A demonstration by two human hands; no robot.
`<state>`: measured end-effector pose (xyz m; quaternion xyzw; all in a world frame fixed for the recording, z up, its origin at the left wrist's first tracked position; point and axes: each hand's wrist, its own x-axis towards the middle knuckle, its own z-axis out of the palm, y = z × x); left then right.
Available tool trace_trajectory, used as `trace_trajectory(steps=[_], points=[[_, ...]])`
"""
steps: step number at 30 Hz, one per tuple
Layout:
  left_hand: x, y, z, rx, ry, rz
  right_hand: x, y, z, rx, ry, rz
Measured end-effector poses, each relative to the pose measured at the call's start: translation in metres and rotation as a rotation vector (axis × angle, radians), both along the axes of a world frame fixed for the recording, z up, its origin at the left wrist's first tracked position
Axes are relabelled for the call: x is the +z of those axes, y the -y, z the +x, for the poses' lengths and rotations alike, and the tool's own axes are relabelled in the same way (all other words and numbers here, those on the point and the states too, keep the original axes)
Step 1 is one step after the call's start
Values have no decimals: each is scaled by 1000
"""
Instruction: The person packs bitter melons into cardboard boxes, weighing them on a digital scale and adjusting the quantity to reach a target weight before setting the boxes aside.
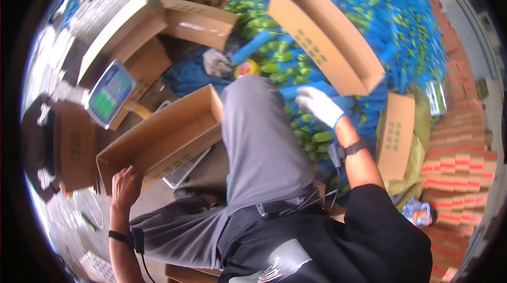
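1. Heap of green fruit [296, 66], many pieces sleeved in blue foam netting: spread across the upper middle and right of the view, beyond the grey-trousered leg.
2. Stacks of tan cartons with red bands [459, 156]: ranged along the right edge.
3. Long brown cardboard box [327, 35], open and printed in green: seen tilted over the heap, its lower corner just beside the right hand.
4. Open brown cardboard box [169, 130], empty as far as can be seen: set left of the leg over a pale metal frame [182, 175].
5. Further brown boxes, flattened or open [198, 21]: placed at upper left.
6. Digital weighing scale [110, 93] with a green-lit display: stood just behind the open brown cardboard box.
7. Right hand [317, 104], in a white glove with a blue cuff: held flat with fingers extended above the fruit; nothing is gripped, and contact with the long box cannot be told.
8. Left hand [125, 185], bare: closed on the near corner of the open brown cardboard box.
9. Grey-gloved hand of another person [216, 63]: rested at the heap's edge, beside a yellow roll [246, 67].
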<state>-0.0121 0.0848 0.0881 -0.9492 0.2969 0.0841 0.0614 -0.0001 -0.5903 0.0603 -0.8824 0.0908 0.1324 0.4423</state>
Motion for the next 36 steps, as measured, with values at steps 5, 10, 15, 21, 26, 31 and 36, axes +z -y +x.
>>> trace_trajectory(steps=[5, 10, 15, 21, 26, 31, 36], points=[[-33, 30, 6, 95, -98, 20, -58, 20, -92, 133, -346, -74], [-55, 46, 3, 224, -281, 102, -65, 13, -115, 21, -310, -29], [-55, 47, -2, 330, -316, 123, -64, 53, -108, -350, 196, -380], [-30, 65, -9, 468, -311, -77, -72, 123, -60, 57, 242, -975], [-30, 65, -17, 471, -290, -146, -40, 131, -25, 398, -47, -1054], [-15, 87, -17, 547, -181, -394, 6, 109, -34, 204, 246, -846], [9, 125, 19, 565, -449, -1043, 93, 35, -15, -286, 504, -135]])
